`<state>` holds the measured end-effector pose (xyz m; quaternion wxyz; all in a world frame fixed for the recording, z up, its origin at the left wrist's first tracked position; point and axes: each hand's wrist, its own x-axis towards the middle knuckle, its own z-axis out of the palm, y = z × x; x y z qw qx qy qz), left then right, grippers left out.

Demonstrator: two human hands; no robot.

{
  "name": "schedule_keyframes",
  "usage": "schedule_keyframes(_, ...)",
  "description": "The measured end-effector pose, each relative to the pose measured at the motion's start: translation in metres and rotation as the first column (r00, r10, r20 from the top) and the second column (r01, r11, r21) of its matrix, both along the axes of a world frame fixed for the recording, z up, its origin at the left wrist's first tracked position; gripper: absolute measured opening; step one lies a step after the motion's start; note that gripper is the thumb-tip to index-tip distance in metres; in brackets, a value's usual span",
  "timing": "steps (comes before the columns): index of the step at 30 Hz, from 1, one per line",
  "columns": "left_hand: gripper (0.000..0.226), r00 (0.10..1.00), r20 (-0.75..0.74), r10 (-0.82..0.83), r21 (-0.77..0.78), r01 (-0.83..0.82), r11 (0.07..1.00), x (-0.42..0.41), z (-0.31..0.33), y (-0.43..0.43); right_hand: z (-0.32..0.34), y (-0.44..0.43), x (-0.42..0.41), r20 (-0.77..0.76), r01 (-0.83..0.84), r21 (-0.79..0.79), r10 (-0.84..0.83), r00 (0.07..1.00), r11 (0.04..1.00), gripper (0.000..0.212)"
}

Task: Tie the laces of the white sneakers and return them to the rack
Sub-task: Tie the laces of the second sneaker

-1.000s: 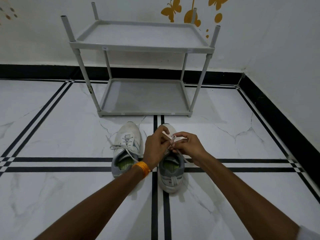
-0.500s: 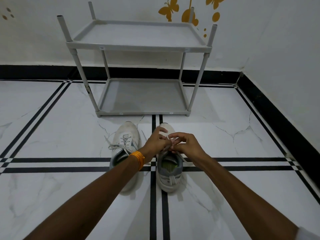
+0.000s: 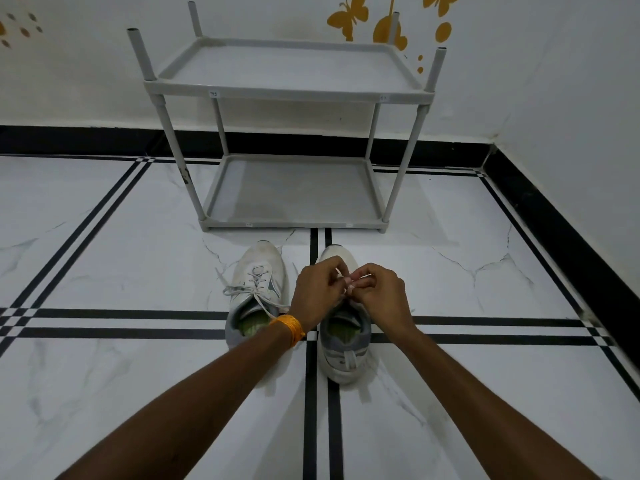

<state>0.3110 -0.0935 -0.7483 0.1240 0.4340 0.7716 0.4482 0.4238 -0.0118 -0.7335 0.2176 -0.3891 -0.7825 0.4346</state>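
Two white sneakers stand side by side on the floor, toes toward the rack. The left sneaker [image 3: 258, 292] has its laces lying loose over its tongue and sides. Over the right sneaker [image 3: 344, 344] my left hand [image 3: 317, 289] and my right hand [image 3: 379, 292] meet, each pinching a strand of its white laces [image 3: 349, 279]. The hands hide that shoe's tongue and eyelets. The grey two-shelf rack [image 3: 291, 90] stands just beyond the shoes against the wall, both shelves bare.
White marble floor with black inlay lines runs all around the shoes. A black skirting band [image 3: 554, 216] and white walls close the back and right side, meeting in a corner at the far right. Orange butterfly stickers [image 3: 348, 15] decorate the wall.
My hands have stayed over the right sneaker, fingers shifting slightly on the laces. The view has drifted a little; the shoes and rack have not moved.
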Motion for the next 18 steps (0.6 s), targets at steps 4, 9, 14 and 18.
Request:
schedule_keyframes(4, 0.008, 0.977, -0.184, -0.111, -0.04, 0.105, 0.994, -0.006, 0.0, -0.006, 0.002, 0.003, 0.002, 0.029, -0.027, 0.068, 0.025, 0.999, 0.997, 0.011)
schedule_keyframes(9, 0.025, 0.889, -0.358, -0.286, -0.272, 0.194, 0.943, -0.01, 0.003, -0.002, 0.001, 0.003, 0.002, 0.038, -0.038, 0.092, 0.034, 0.999, 0.995, 0.012)
schedule_keyframes(14, 0.023, 0.867, -0.405, -0.292, -0.367, 0.139, 0.92, -0.005, 0.005, 0.002, -0.005, 0.0, 0.002, 0.095, -0.114, 0.27, 0.091, 0.991, 0.956, 0.007)
schedule_keyframes(18, 0.019, 0.923, 0.383, -0.016, -0.358, 0.164, 0.919, -0.011, 0.016, 0.008, -0.006, 0.001, 0.004, 0.142, -0.189, 0.26, 0.156, 0.977, 0.947, 0.007)
